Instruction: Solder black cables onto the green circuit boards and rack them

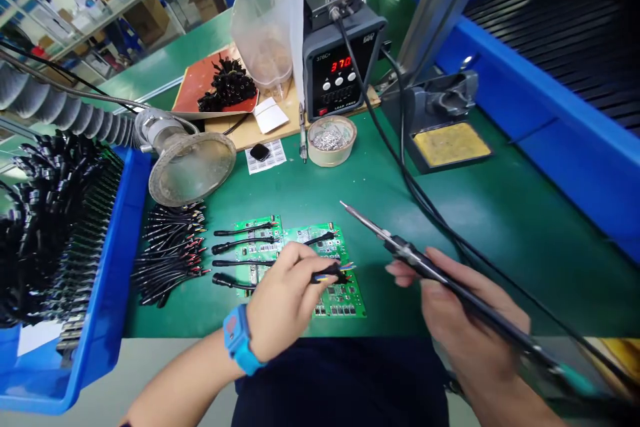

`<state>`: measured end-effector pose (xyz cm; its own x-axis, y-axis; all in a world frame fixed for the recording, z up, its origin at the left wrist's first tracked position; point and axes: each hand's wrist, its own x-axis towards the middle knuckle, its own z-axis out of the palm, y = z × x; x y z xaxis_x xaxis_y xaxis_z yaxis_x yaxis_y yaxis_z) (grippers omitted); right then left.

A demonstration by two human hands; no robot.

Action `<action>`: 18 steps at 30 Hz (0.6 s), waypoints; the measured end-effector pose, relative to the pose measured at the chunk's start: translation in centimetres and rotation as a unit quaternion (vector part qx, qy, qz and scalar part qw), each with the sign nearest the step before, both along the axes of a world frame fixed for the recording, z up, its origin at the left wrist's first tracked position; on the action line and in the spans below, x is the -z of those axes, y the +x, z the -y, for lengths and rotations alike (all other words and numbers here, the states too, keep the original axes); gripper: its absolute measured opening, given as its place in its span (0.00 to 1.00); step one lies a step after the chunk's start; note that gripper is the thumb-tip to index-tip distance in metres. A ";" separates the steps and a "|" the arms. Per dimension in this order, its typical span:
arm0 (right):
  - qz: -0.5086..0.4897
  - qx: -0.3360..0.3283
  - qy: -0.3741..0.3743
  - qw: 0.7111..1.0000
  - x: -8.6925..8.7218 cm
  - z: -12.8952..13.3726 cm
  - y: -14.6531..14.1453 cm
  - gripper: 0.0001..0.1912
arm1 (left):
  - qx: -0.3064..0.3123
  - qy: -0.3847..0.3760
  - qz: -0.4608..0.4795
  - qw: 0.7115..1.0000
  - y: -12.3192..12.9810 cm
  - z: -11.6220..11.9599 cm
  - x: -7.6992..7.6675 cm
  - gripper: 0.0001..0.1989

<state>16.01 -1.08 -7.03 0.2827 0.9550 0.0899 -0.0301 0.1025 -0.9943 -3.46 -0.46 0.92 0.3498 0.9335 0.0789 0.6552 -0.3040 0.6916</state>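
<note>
Over the green circuit boards (pixel 355 297), my left hand (pixel 285 287) is closed on a short black cable (pixel 325 275) whose coloured wire ends stick out to the right. Several other black cables (pixel 245 242) lie across the boards, their tips at board edges. My right hand (pixel 465 307) grips a soldering iron (pixel 425 265), its bare metal tip pointing up and left, in the air to the right of the boards. A blue band circles my left wrist. The fingers of my left hand hide part of the boards and of the held cable.
Left of the boards lie bundled black cables (pixel 173 250), beside a blue bin (pixel 95 340) and a fume extractor hood (pixel 193 170). Behind are a solder dish (pixel 331 157), a soldering station (pixel 345 67) reading 370, and an iron stand with yellow sponge (pixel 453 143). Another blue bin (pixel 540 93) borders the right.
</note>
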 end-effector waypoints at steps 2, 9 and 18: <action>-0.005 -0.024 0.024 0.999 -0.5 -0.6 -1.3 0.16 | -0.015 -0.037 0.035 0.999 0.7 -0.9 1.0 0.10; -0.007 -0.036 0.025 0.999 -1.8 -1.9 -3.6 0.18 | -0.063 -0.093 0.105 0.988 0.4 -1.3 1.9 0.12; -0.041 -0.066 0.024 0.997 -0.4 -0.8 -2.0 0.21 | 0.042 -0.125 0.120 0.984 0.9 -0.7 2.1 0.12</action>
